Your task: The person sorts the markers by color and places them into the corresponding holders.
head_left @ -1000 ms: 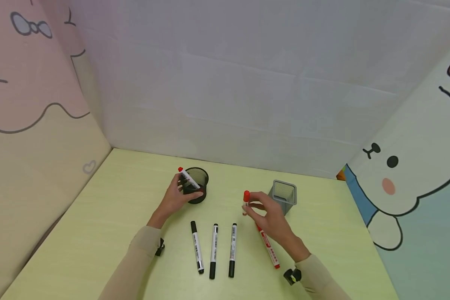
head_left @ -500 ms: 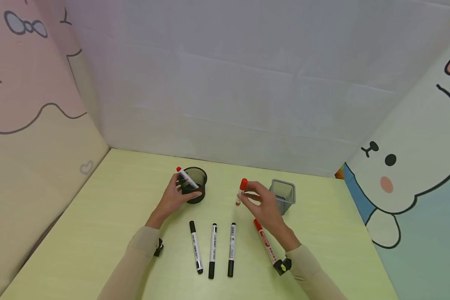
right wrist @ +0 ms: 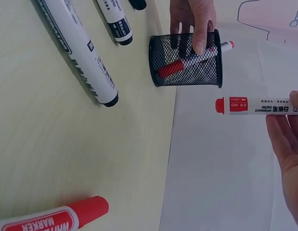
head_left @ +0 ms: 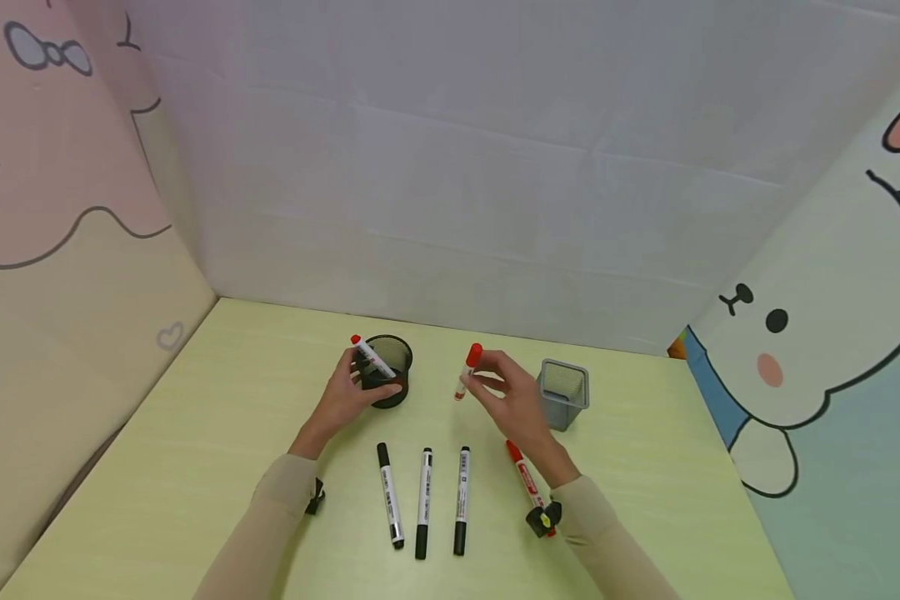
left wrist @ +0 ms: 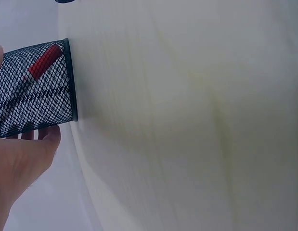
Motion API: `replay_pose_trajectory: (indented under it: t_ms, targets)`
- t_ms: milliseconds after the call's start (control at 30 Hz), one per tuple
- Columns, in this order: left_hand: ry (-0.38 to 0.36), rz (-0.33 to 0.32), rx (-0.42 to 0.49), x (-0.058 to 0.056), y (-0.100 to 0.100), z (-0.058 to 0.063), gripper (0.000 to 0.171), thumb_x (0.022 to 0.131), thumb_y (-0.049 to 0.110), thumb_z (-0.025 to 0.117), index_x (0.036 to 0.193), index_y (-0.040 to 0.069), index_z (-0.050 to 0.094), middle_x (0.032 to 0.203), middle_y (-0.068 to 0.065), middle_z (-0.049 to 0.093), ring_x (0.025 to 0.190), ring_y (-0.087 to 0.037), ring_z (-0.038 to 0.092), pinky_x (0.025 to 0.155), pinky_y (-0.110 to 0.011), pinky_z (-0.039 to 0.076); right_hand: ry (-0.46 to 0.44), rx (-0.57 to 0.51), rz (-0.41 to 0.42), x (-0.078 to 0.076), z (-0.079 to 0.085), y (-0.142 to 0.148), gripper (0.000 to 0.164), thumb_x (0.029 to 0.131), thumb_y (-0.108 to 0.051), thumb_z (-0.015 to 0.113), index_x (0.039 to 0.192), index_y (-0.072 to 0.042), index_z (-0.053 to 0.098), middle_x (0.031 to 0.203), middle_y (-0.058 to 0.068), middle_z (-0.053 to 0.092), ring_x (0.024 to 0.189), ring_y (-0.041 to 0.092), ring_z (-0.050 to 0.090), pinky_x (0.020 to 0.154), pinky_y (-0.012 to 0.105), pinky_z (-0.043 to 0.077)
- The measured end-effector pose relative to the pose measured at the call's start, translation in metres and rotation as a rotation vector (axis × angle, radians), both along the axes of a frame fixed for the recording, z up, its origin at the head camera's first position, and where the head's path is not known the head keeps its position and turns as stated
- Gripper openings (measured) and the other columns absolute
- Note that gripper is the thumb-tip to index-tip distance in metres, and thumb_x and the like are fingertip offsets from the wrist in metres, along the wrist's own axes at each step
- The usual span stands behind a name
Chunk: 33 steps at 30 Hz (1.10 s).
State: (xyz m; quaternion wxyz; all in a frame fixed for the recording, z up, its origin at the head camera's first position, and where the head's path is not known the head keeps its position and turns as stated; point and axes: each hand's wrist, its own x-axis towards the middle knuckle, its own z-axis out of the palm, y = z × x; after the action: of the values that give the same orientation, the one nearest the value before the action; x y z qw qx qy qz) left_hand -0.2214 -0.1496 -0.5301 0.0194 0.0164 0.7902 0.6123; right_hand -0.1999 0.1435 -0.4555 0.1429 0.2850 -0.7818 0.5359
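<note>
We clamp the black mesh cup (right wrist: 188, 78) with our left hand (head_left: 347, 397), thumb and fingers on opposite sides; our right hand (head_left: 515, 406) pinches a red-capped marker (right wrist: 262, 106) clear of it.

here's an open lane between the held marker (head_left: 462, 385) and black mesh cup (head_left: 401, 367), mouth free on the right, leaning marker (head_left: 373, 357) and left hand (head_left: 345, 396) crowding its left, grey holder (head_left: 564, 408) close outside the right hand (head_left: 513, 400)

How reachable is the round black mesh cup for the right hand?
Probably yes: the way from the right hand to the cup looks free, though that hand holds a red-capped white marker.
</note>
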Motion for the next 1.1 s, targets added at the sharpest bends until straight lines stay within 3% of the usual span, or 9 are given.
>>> replay_pose_trajectory:
  t_ms: [267, 500, 1100]
  targets:
    - [-0.007, 0.007, -0.006, 0.001, 0.001, 0.001, 0.1, 0.085, 0.028, 0.087, 0.158, 0.007, 0.023, 0.157, -0.021, 0.034, 0.149, -0.043, 0.03, 0.121, -0.054, 0.031, -0.003, -0.048, 0.017, -0.006, 0.0, -0.015, 0.03, 0.091, 0.003, 0.075, 0.12, 0.001, 0.064, 0.11, 0.015, 0.068, 0.104, 0.031, 0.071, 0.09, 0.035, 0.059]
    - [0.003, 0.007, -0.007, 0.0, 0.001, 0.001, 0.097, 0.084, 0.027, 0.088, 0.156, 0.006, 0.026, 0.155, -0.02, 0.038, 0.148, -0.039, 0.032, 0.122, -0.053, 0.029, 0.018, -0.08, 0.034, 0.002, 0.028, -0.028, 0.029, 0.09, 0.012, 0.071, 0.117, 0.011, 0.061, 0.107, 0.025, 0.066, 0.102, 0.041, 0.069, 0.09, 0.043, 0.06]
    - [0.023, 0.008, -0.007, 0.0, 0.001, 0.0, 0.095, 0.084, 0.025, 0.088, 0.154, 0.005, 0.027, 0.152, -0.019, 0.041, 0.146, -0.036, 0.036, 0.122, -0.053, 0.028, 0.002, -0.129, 0.035, -0.005, 0.041, -0.047, 0.03, 0.09, 0.011, 0.071, 0.119, 0.01, 0.061, 0.109, 0.027, 0.066, 0.104, 0.04, 0.07, 0.091, 0.045, 0.059]
